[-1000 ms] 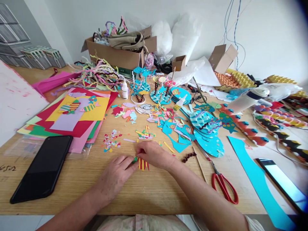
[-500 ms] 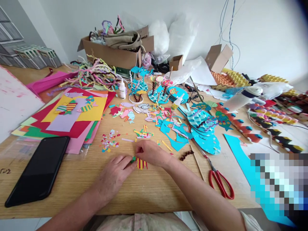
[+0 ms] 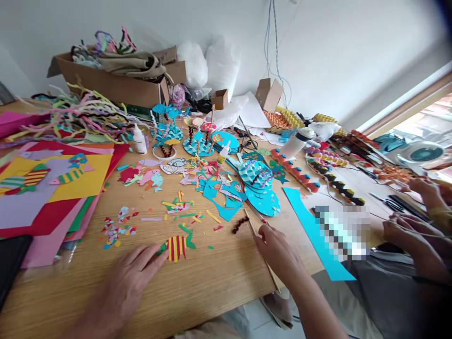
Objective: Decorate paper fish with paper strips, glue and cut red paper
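Observation:
My left hand (image 3: 132, 273) rests on the table, thumb and fingers pressed at the green head of a paper fish (image 3: 176, 248). The fish has a red and yellow striped body and lies flat. A bent green paper strip (image 3: 188, 235) touches its right side. My right hand (image 3: 280, 252) is curled over the handles of scissors (image 3: 263, 220), which it hides; only the part toward the blades shows beyond the fingertips. A thin wooden stick (image 3: 271, 273) passes beside and under this hand. A curly brown pipe cleaner (image 3: 240, 224) lies just left of it.
Small paper scraps (image 3: 120, 228) and blue offcuts (image 3: 226, 202) lie ahead of my hands. Coloured sheets (image 3: 70, 207) and a black phone (image 3: 12, 263) are at left. Glue bottles (image 3: 140, 140) stand farther back. At right, a blue strip (image 3: 314, 235) lies near another person's hands (image 3: 406, 235).
The view has swung to the right. My right hand has left the paper fish and moved right onto the scissors, uncovering the green strip. My left hand stays at the fish.

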### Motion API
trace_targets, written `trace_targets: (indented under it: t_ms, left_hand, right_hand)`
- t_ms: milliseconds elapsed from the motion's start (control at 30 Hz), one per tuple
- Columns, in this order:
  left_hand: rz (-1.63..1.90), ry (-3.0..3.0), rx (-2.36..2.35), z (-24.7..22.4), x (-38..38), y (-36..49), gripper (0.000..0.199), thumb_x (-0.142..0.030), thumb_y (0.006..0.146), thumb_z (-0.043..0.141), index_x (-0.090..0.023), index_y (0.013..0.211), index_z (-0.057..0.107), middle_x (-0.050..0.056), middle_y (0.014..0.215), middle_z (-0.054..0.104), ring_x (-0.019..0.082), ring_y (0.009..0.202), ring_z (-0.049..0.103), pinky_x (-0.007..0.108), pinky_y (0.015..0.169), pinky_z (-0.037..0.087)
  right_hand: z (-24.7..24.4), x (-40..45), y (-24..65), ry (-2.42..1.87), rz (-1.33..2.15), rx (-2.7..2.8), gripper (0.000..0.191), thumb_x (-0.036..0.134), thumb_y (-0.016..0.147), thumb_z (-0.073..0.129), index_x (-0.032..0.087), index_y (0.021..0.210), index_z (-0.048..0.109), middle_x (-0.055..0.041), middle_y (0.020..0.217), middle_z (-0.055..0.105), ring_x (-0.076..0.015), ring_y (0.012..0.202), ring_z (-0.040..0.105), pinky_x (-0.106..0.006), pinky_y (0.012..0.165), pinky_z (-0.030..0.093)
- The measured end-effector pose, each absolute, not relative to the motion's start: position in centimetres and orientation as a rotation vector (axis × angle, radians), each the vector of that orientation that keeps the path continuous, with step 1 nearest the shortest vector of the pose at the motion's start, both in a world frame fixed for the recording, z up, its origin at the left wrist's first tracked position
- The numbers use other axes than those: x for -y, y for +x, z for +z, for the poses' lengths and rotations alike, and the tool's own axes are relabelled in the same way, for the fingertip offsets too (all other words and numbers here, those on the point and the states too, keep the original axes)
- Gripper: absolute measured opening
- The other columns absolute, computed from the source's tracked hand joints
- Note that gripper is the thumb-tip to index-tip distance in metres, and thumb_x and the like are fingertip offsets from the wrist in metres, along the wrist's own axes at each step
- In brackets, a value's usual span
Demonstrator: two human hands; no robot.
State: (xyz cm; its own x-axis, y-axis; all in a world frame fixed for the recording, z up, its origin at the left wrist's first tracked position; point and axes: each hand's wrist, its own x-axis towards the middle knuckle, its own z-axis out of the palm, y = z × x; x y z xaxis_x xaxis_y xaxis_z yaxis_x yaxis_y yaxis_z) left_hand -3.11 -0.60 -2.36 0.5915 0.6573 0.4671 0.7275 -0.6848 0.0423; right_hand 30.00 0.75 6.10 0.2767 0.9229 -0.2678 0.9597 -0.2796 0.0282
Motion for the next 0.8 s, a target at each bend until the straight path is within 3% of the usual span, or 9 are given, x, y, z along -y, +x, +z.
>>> trace_targets:
  t_ms: [267, 400, 500, 567, 633, 700, 800]
  left_hand:
    - [-0.671, -2.657, 1.236, -2.2, 0.9, -2.8, 0.051, 0.003, 0.079, 0.030, -0.024, 0.110, 0.060, 0.002, 0.103, 0.064, 0.017, 0.093, 0.055, 0.029, 0.083, 0.044]
    - [-0.568, -2.701, 1.248, -1.9, 1.2, -2.8, 0.052, 0.003, 0.078, 0.033, -0.024, 0.115, 0.058, 0.002, 0.106, 0.064, 0.017, 0.095, 0.054, 0.028, 0.082, 0.044]
    - [-0.475, -2.710, 1.314, -1.5, 1.5, -2.6, 0.053, 0.002, 0.078, 0.034, -0.024, 0.121, 0.053, 0.003, 0.110, 0.063, 0.018, 0.098, 0.053, 0.030, 0.085, 0.043]
    - [-0.411, -2.709, 1.366, -1.1, 1.7, -2.3, 0.054, 0.001, 0.079, 0.035, -0.024, 0.123, 0.052, 0.003, 0.109, 0.063, 0.018, 0.099, 0.053, 0.031, 0.085, 0.042]
    - [-0.348, -2.699, 1.418, -0.7, 2.0, -1.8, 0.052, 0.000, 0.080, 0.038, -0.026, 0.123, 0.052, 0.003, 0.109, 0.063, 0.020, 0.098, 0.053, 0.032, 0.083, 0.042]
    - [-0.298, -2.680, 1.469, -0.5, 2.2, -1.4, 0.046, -0.003, 0.081, 0.043, -0.027, 0.120, 0.055, 0.004, 0.109, 0.062, 0.021, 0.099, 0.052, 0.033, 0.081, 0.042]
    - [-0.296, -2.636, 1.536, -0.5, 2.6, -1.0, 0.038, -0.011, 0.084, 0.049, -0.029, 0.117, 0.057, 0.003, 0.111, 0.062, 0.022, 0.101, 0.052, 0.033, 0.080, 0.040]
  right_hand:
    - [5.1, -1.0, 30.3, 2.283, -0.260, -1.647, 0.024, 0.015, 0.085, 0.036, 0.012, 0.085, 0.060, -0.0172, 0.084, 0.068, -0.0270, 0.077, 0.065, -0.029, 0.054, 0.033]
    - [6.2, -0.1, 31.1, 2.430, -0.167, -1.679, 0.020, 0.022, 0.084, 0.039, 0.017, 0.087, 0.058, -0.0099, 0.073, 0.067, -0.0235, 0.065, 0.062, -0.027, 0.049, 0.031]
    - [7.4, 1.4, 31.2, 2.633, -0.246, -2.129, 0.022, 0.027, 0.081, 0.045, 0.020, 0.099, 0.056, -0.0023, 0.068, 0.062, -0.0173, 0.058, 0.056, -0.027, 0.053, 0.036]
    - [8.4, 2.2, 30.6, 2.702, -0.555, -2.485, 0.023, 0.030, 0.082, 0.048, 0.022, 0.100, 0.058, -0.0010, 0.069, 0.060, -0.0151, 0.060, 0.055, -0.025, 0.056, 0.040]
    - [9.2, 2.4, 29.4, 2.713, -1.005, -2.605, 0.016, 0.030, 0.083, 0.050, 0.022, 0.088, 0.063, -0.0005, 0.065, 0.057, -0.0146, 0.061, 0.054, -0.023, 0.055, 0.041]
    - [9.6, 1.8, 27.9, 2.492, -1.602, -2.696, 0.018, 0.031, 0.083, 0.051, 0.021, 0.076, 0.064, -0.0022, 0.066, 0.057, -0.0158, 0.066, 0.055, -0.024, 0.059, 0.043]
    - [8.8, 0.1, 25.7, 1.961, -2.434, -2.555, 0.014, 0.029, 0.083, 0.054, 0.021, 0.086, 0.066, -0.0036, 0.073, 0.060, -0.0162, 0.070, 0.056, -0.027, 0.065, 0.045]
